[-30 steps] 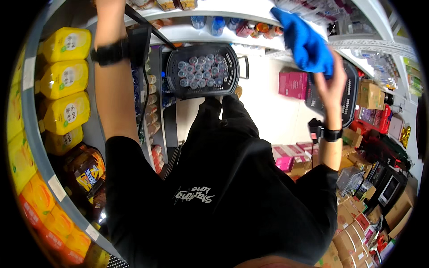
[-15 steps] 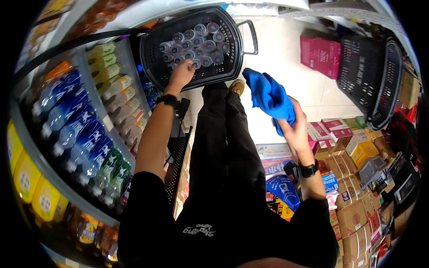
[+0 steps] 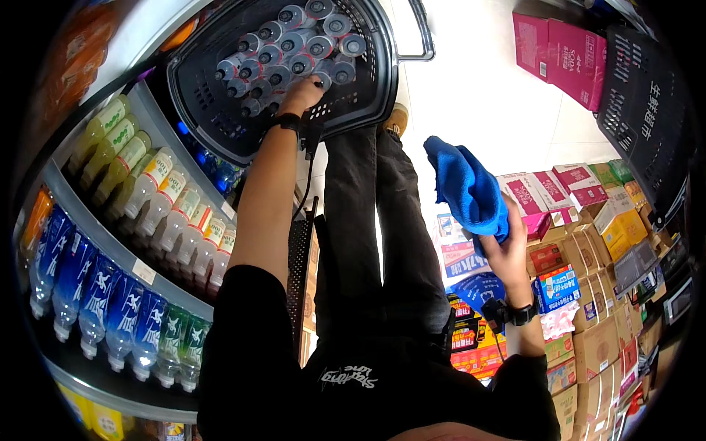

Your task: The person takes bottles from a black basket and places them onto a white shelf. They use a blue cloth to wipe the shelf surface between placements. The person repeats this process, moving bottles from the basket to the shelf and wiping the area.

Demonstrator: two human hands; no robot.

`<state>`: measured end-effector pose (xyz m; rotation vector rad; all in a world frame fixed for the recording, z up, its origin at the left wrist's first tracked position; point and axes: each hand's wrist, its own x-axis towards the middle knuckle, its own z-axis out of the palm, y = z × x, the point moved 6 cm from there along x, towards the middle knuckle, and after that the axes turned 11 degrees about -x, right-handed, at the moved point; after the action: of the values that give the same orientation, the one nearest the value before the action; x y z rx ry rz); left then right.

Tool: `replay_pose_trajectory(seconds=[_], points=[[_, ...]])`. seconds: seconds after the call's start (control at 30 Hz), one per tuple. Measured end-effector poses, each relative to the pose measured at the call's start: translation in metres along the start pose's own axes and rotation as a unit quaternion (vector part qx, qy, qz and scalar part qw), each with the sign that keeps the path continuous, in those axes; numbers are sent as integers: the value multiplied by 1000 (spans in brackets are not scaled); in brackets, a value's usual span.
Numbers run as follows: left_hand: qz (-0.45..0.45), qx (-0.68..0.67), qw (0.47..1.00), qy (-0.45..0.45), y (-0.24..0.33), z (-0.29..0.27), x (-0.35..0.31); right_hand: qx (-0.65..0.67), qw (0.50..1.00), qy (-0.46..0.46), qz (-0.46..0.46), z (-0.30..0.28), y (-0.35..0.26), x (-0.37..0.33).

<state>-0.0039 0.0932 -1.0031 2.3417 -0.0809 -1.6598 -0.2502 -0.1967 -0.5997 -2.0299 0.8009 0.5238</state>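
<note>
A black perforated basket (image 3: pixel 197 92) is at the top left, with several clear bottles (image 3: pixel 276 76) packed upright in it, their dark caps showing. My left hand (image 3: pixel 301 95) reaches over the basket's near rim, its fingers closed at the top of a bottle on the near side of the group. Those fingers partly hide that bottle. To the right, a bunched blue cloth (image 3: pixel 471 189) hangs over the fingers of my right hand (image 3: pixel 509 246), which grips it in front of my right leg. The cloth covers some of these fingers.
Curved shelves on my left carry blue-labelled bottles (image 3: pixel 92 312) and pale-labelled bottles (image 3: pixel 158 187). On the right are pink cartons (image 3: pixel 570 62), a black crate (image 3: pixel 647 110) and stacked cardboard boxes (image 3: pixel 596 345). A handle (image 3: pixel 425 37) sticks out from the basket's right side.
The view has shifted, and the basket looks larger and further to the upper left. My left hand stays at the bottles. The blue cloth and right hand sit slightly lower and further right.
</note>
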Motion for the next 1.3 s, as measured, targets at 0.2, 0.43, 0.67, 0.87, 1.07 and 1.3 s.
replay_pose_trajectory(seconds=[0.2, 0.43, 0.67, 0.87, 1.07, 1.3], points=[[-54, -143, 988, -36, 0, 7, 1, 3, 1000, -5, 13, 0, -1, 3], [-14, -145, 989, -22, 5, -3, 9, -14, 999, -2, 32, 0, -5, -3], [117, -55, 990, 63, 36, -84, -114, 23, 998, 12, -49, -28, -67, -21], [277, 29, 929, 243, 119, -204, -422, 53, 980, 53, -184, -82, -158, -66], [464, 57, 761, 450, 194, -317, -702, 206, 935, 63, -283, -131, -278, -78], [625, -24, 563, 540, 260, -407, -907, 310, 826, 76, -465, -193, -448, -128]])
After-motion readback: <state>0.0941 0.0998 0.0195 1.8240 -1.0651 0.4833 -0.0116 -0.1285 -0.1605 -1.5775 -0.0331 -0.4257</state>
